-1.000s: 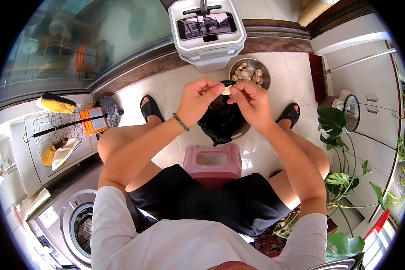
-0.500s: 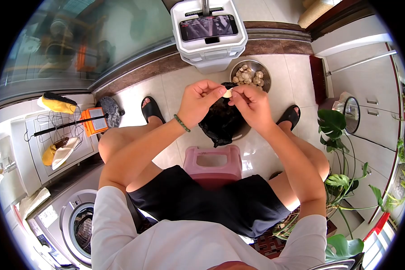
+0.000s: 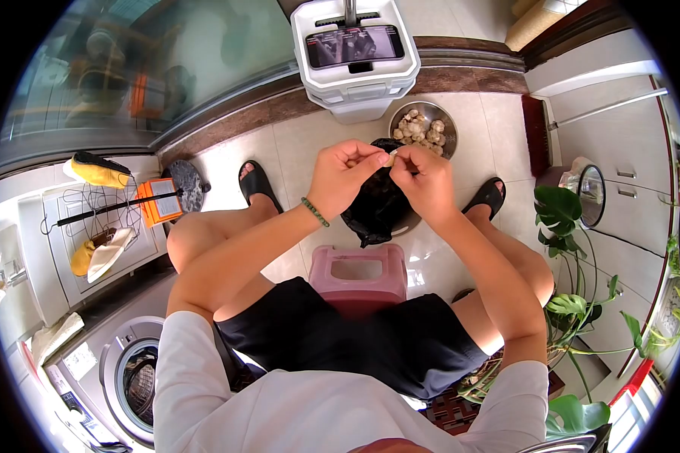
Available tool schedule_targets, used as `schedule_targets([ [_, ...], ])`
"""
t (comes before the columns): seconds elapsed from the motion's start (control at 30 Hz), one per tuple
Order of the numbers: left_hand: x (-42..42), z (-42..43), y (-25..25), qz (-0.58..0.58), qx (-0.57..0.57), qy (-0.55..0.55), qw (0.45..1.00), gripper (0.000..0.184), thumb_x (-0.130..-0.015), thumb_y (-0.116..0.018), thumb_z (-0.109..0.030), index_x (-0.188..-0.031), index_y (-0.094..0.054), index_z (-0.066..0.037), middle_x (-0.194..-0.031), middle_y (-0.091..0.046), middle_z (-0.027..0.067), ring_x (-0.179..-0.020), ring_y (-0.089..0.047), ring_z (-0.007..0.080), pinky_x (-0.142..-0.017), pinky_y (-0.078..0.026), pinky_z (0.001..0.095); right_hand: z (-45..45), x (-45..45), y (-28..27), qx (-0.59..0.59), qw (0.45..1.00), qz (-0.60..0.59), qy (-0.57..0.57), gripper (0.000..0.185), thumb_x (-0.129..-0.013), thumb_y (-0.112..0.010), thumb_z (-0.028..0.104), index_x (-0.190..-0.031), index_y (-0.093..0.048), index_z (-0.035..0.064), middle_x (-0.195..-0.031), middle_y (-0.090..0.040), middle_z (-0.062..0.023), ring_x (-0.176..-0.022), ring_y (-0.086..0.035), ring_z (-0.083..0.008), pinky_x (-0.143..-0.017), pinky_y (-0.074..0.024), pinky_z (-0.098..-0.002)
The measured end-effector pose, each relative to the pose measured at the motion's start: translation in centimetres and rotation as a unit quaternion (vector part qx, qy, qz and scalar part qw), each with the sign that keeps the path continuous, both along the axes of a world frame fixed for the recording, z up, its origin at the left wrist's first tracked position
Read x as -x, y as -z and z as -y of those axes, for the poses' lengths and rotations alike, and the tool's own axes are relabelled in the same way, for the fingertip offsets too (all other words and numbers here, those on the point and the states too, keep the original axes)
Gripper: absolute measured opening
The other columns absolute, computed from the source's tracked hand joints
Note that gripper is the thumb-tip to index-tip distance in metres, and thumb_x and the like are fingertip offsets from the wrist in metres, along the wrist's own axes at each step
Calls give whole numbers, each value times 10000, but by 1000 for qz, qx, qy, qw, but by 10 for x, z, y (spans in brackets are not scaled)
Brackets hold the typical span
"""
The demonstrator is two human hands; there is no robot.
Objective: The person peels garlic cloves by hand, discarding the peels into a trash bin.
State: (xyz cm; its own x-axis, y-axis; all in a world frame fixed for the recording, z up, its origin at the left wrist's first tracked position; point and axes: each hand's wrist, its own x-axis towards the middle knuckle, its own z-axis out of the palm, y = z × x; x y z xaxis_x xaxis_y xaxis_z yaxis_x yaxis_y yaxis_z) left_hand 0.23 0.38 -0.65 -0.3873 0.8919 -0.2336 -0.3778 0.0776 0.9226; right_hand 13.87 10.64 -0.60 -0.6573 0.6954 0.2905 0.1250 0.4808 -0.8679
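the left hand (image 3: 351, 174) and right hand (image 3: 425, 180), fingers nearly closed, pinch a pale clove (image 3: 390, 158) above a black bag (image 3: 376, 211). beyond sit a steel bowl (image 3: 450, 137) of garlic (image 3: 423, 132) and a white bin (image 3: 359, 94) bearing a phone (image 3: 355, 45); a pink stool (image 3: 359, 291) stands nearer.

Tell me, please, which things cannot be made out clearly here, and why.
In the head view:
Small pale piece: partly covered by the left hand and right hand.
Black bag: contents lost in darkness, partly behind the hands.
Phone: screen details too small to read.
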Motion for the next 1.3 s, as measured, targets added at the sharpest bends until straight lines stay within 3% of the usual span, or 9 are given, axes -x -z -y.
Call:
schedule_targets([
  [0.2,0,0,2,-11,7,5,1000,114,-894,-660,-56,-962,-650,35,-881,-685,53,-770,-604,47,-666,-472,172,2,1,-4,74,997,1,9,54,-752,-646,-36,-792,-612,-22,-661,-593,-91,-566,-564,-118,-542,-474,-252],
  [0.27,-2,-1,-1,-2,-9,-9,1000,133,-903,-666,-110,-966,-657,6,-812,-648,-12,-677,-519,-3,-573,-379,151,2,0,-2,90,996,14,13,37,-766,-642,-35,-784,-611,-26,-649,-596,-70,-573,-559,-88,-545,-476,-237],
  [0.47,3,-1,-6,-41,2,-5,999,176,-921,-652,-182,-970,-664,-13,-719,-588,-57,-579,-418,-11,-498,-302,169,1,0,0,204,979,-3,-3,41,-854,-597,-2,-833,-618,-30,-680,-625,-48,-604,-600,-84,-555,-484,-230],
  [0.57,9,1,-7,-13,32,5,999,152,-913,-655,-124,-961,-668,19,-790,-634,-19,-649,-490,-3,-545,-370,159,1,0,2,254,965,-61,-26,75,-892,-565,7,-901,-616,-46,-749,-642,-61,-664,-635,-97,-587,-498,-225],
  [0.67,8,-1,-8,-8,32,-16,999,168,-922,-647,-143,-969,-668,16,-780,-623,-32,-623,-453,-12,-515,-330,162,-2,-1,4,279,954,-96,-48,97,-895,-562,-1,-954,-613,-59,-813,-648,-71,-726,-655,-116,-643,-519,-228],
  [0.9,9,-1,-9,40,17,-17,999,178,-923,-647,-151,-980,-665,17,-784,-629,-29,-643,-477,-8,-541,-360,162,-2,-1,-1,265,958,-93,-60,104,-855,-607,-25,-952,-621,-60,-825,-657,-77,-749,-661,-124,-697,-545,-247],
  [1.0,10,-1,-9,-7,25,-7,1000,163,-919,-650,-140,-967,-664,15,-790,-630,-28,-664,-497,-2,-556,-377,166,-4,-2,1,174,982,-57,-52,82,-811,-637,-28,-888,-630,-56,-795,-660,-90,-710,-658,-127,-656,-548,-250],
  [1.2,4,-1,1,-21,0,27,999,259,-902,-659,-103,-1125,-650,28,-946,-699,63,-780,-595,48,-681,-474,182,-3,-2,-3,102,995,-12,-19,78,-744,-650,-26,-819,-634,-40,-721,-646,-103,-624,-648,-143,-595,-539,-254],
  [1.3,4,-1,6,-41,-22,35,998,304,-899,-654,-87,-1181,-633,22,-995,-705,89,-844,-629,73,-743,-501,201,-5,-3,0,73,997,13,-30,62,-777,-645,-31,-834,-622,-40,-723,-636,-55,-659,-634,-89,-621,-536,-238],
])
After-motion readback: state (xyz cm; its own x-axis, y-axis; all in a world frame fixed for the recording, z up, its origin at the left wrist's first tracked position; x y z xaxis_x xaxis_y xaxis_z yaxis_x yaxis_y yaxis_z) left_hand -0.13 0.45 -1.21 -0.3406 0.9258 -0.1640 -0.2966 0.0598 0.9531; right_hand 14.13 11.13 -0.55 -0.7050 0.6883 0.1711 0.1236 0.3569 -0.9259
